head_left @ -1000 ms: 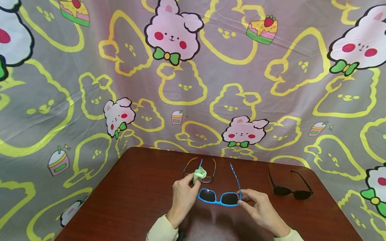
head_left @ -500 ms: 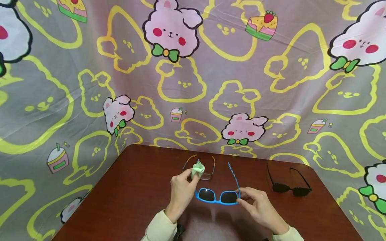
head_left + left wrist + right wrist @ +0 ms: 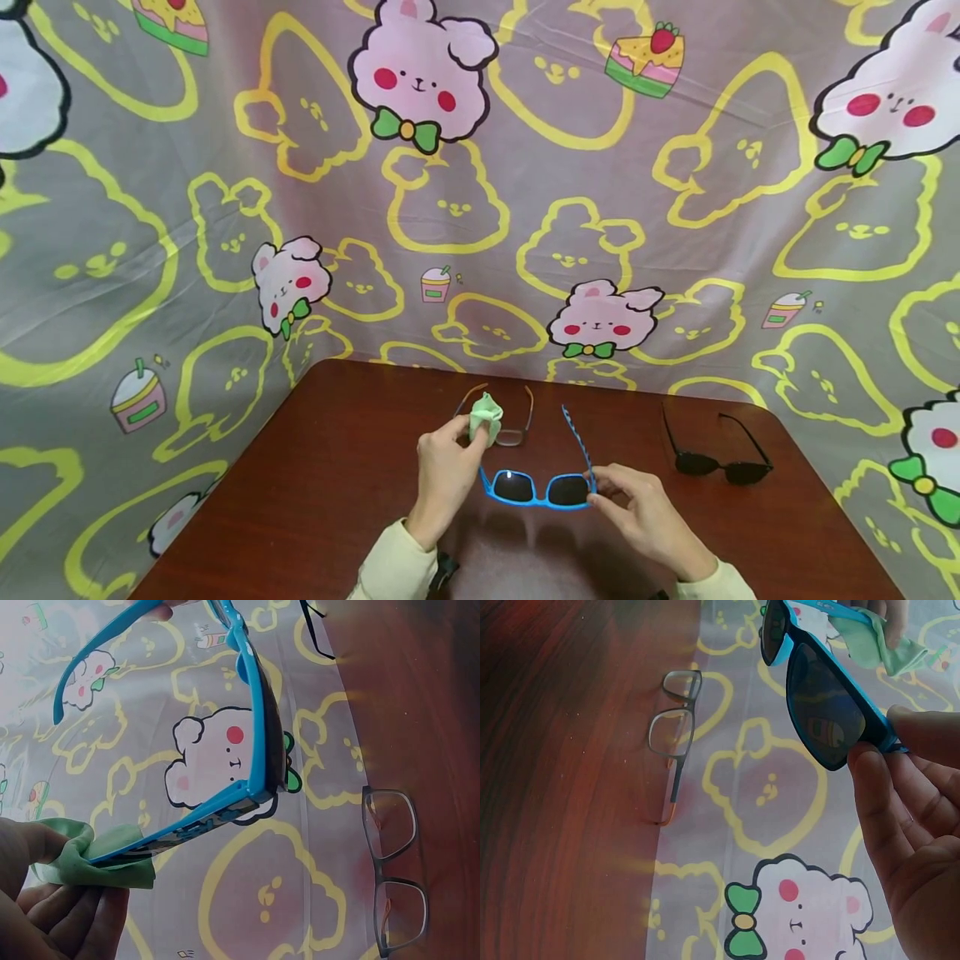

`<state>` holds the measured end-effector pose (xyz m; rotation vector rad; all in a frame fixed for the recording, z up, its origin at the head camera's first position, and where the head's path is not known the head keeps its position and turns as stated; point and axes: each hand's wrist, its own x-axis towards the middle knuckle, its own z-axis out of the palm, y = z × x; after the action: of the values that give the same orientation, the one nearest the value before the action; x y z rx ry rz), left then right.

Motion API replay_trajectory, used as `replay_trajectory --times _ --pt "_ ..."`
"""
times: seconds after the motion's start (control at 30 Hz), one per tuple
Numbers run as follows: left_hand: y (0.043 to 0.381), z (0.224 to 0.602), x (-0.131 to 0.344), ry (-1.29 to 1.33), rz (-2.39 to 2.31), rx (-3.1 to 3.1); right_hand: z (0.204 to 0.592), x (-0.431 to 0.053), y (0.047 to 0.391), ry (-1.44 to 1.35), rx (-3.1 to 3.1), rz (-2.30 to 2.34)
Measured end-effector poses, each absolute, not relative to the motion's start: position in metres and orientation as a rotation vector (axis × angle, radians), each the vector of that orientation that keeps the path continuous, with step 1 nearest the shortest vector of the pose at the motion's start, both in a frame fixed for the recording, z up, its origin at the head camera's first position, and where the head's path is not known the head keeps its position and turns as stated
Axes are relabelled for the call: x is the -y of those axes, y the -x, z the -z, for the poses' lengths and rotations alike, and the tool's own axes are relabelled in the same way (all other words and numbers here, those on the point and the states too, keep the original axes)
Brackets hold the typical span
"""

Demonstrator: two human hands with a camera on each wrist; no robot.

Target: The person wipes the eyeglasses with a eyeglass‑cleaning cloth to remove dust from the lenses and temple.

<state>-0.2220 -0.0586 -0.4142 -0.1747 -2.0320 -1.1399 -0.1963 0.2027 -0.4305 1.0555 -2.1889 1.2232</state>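
Note:
Blue-framed sunglasses [image 3: 540, 502] with dark lenses are held up over the table, temples unfolded and pointing away. My right hand [image 3: 637, 504] pinches them at the hinge corner between thumb and fingers, as the right wrist view shows too. A light green cloth [image 3: 120, 859] is folded round the end part of the left temple [image 3: 195, 829], and my left hand [image 3: 448, 467] pinches cloth and temple together. In the head view the cloth [image 3: 486, 418] hides that temple's tip.
Clear-lensed glasses with grey frames [image 3: 396, 874] and orange temple ends lie on the brown table [image 3: 315, 467] behind the hands. Black sunglasses [image 3: 723, 468] lie to the right, temples unfolded. A patterned curtain [image 3: 465, 183] rises along the table's back and sides.
My left hand and the cloth have moved slightly left and away, out toward the temple's tip. The right hand keeps its hold on the blue sunglasses.

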Motion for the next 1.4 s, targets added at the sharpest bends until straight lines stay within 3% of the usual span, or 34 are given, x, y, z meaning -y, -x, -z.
replay_trajectory --times 0.23,1.07,1.4 --pt "0.222 0.412 0.059 0.123 1.177 2.061 0.45 -0.211 0.209 -1.077 2.195 -1.179" --pt "0.227 0.402 0.068 0.143 1.257 2.015 0.454 -0.212 0.211 -1.13 2.166 -1.062" --pt "0.227 0.404 0.078 0.121 1.225 1.985 0.452 -0.217 0.21 -0.973 2.208 -1.087"
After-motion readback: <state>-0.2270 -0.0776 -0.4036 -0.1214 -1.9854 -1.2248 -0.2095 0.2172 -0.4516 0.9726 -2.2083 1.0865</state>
